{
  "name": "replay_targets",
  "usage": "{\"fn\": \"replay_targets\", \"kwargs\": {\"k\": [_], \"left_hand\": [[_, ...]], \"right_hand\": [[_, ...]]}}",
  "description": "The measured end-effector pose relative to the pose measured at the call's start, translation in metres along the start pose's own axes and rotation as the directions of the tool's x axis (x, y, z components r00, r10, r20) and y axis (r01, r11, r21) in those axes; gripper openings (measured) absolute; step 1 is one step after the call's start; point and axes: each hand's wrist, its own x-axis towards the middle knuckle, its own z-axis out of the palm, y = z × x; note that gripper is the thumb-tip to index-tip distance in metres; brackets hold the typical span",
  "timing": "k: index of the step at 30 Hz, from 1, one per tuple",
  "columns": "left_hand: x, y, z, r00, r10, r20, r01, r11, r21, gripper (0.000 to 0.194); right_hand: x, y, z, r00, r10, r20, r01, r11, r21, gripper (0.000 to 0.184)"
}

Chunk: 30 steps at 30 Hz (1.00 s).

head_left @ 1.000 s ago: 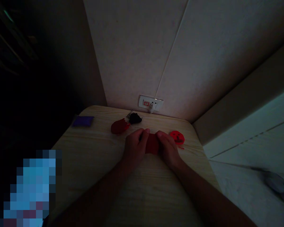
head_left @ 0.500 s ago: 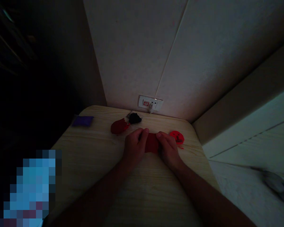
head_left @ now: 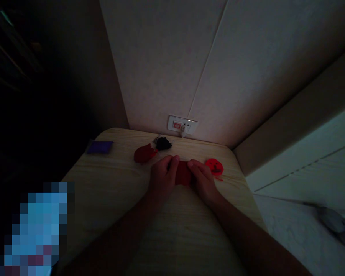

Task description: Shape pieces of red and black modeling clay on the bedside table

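Observation:
Between my two hands a dark red, flat piece of modelling clay (head_left: pixel 183 173) is stretched above the table. My left hand (head_left: pixel 163 174) pinches its left edge, thumb on top. The right edge is gripped by my right hand (head_left: pixel 202 180), also with the thumb on top; the fingers underneath are hidden. Beyond my left hand lie a larger red lump of clay (head_left: pixel 144 153) in clear wrapping and a black lump (head_left: pixel 163 143). Just past my right hand sits a bright red disc (head_left: pixel 214 167) with dark, face-like marks and a thin red strip (head_left: pixel 218 178) below it.
A purple packet (head_left: pixel 100 147) lies near the far left corner of the wooden table (head_left: pixel 115 191). Behind the table, the wall carries a socket (head_left: pixel 183 124) with a plug in it. A pale panel (head_left: pixel 310 153) stands on the right. A blurred-out bright patch fills the lower left.
My right hand has shifted very slightly left, closer to my left hand, and the red clay between them looks a little narrower. Both hands keep their hold.

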Motion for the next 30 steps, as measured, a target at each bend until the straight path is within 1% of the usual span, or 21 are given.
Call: {"fn": "replay_targets", "kwargs": {"k": [2,4,6,8,10,13,15,17,19,21,24,28,30], "left_hand": [[0.001,0.001,-0.001,1.000,0.007,-0.025,-0.007,1.000,-0.005,0.043],[0.001,0.002,-0.001,0.999,0.012,-0.031,-0.012,1.000,-0.012,0.043],[0.001,0.002,-0.002,0.999,0.009,-0.034,-0.010,1.000,-0.017,0.042],[0.001,0.002,-0.002,0.999,0.000,-0.045,-0.002,1.000,-0.031,0.041],[0.001,0.002,-0.002,0.998,-0.012,-0.064,0.009,0.999,-0.053,0.041],[0.002,0.002,-0.002,0.997,-0.034,-0.072,0.028,0.996,-0.083,0.041],[0.002,0.002,-0.003,0.997,-0.032,-0.075,0.026,0.997,-0.076,0.041],[0.002,0.002,-0.003,0.995,-0.014,-0.098,0.009,0.998,-0.055,0.040],[0.003,0.001,-0.004,0.992,-0.003,-0.126,-0.002,0.999,-0.040,0.040],[0.003,0.001,-0.004,0.990,0.001,-0.138,-0.006,0.999,-0.038,0.040],[0.002,0.001,-0.004,0.991,-0.008,-0.133,0.002,0.999,-0.049,0.040],[0.001,0.004,-0.005,0.990,-0.026,-0.140,0.015,0.997,-0.079,0.040],[0.002,0.005,-0.005,0.988,-0.024,-0.150,0.011,0.996,-0.087,0.040]], "right_hand": [[-0.001,0.000,0.000,1.000,-0.007,0.015,0.008,0.998,-0.070,0.044],[-0.001,0.000,0.000,1.000,-0.026,-0.006,0.025,0.995,-0.101,0.044],[-0.001,-0.001,0.001,1.000,-0.021,-0.013,0.020,0.998,-0.064,0.043],[-0.001,-0.002,0.001,1.000,0.001,0.029,0.000,1.000,-0.030,0.044],[-0.001,-0.003,0.001,0.998,0.007,0.066,-0.003,0.998,-0.058,0.046],[-0.001,-0.005,0.001,0.998,-0.014,0.055,0.020,0.993,-0.119,0.048],[-0.001,-0.005,0.001,0.998,-0.013,0.058,0.019,0.996,-0.092,0.048],[-0.001,-0.006,0.001,0.995,0.002,0.104,0.007,0.997,-0.083,0.048],[-0.001,-0.006,0.001,0.989,0.017,0.144,0.000,0.993,-0.118,0.049],[-0.002,-0.006,0.001,0.990,0.006,0.138,0.015,0.988,-0.153,0.050],[-0.003,-0.008,0.002,0.993,-0.028,0.115,0.044,0.990,-0.136,0.051],[-0.005,-0.012,0.003,0.987,-0.010,0.158,0.034,0.988,-0.153,0.050],[-0.006,-0.012,0.003,0.989,-0.022,0.145,0.049,0.982,-0.185,0.049]]}}
